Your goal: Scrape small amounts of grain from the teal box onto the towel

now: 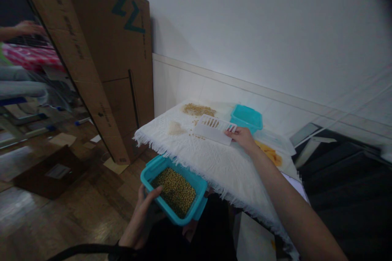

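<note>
My left hand (147, 202) grips the near left side of a teal plastic container (200, 187), its thumb over the rim. Yellowish round beans (179, 189), with darker greenish ones among them, fill part of it. This container is held just off the front edge of the table. Over the tabletop, my right hand (241, 136) pinches the right end of a flat white plastic piece with slots (214, 130). Beyond that piece lies a spread pile of tan grains (199, 109). A smaller pale heap (176, 127) sits to its left.
A white fringed cloth (214, 167) covers the table. At its back stands a second teal container (246, 117), near a clear lid (274, 140) and a yellow cloth-like item (269, 153). A tall cardboard box (122, 69) rises on the left. Another person's hand (29, 27) shows behind it.
</note>
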Demonstrator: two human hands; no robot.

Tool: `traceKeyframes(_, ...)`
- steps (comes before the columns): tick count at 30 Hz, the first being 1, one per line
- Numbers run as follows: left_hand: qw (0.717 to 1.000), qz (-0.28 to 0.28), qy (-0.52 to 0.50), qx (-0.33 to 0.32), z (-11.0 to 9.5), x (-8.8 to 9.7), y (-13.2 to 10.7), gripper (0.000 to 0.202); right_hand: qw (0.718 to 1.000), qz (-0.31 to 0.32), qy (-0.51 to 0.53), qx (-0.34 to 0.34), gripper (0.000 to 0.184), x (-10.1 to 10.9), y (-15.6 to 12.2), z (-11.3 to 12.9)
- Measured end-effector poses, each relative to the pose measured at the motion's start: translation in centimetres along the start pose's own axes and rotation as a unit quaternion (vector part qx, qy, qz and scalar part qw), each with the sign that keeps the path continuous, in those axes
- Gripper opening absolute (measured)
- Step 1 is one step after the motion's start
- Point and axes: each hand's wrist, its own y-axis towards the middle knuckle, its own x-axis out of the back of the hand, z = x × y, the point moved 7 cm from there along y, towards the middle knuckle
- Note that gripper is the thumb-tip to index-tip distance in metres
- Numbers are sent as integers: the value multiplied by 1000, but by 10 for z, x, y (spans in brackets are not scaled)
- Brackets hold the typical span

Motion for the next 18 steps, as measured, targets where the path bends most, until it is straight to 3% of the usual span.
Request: traceKeyframes(18,1000,-8,6,4,1,1,-1,75,1000,19,-8,-11,65,6,-23,7)
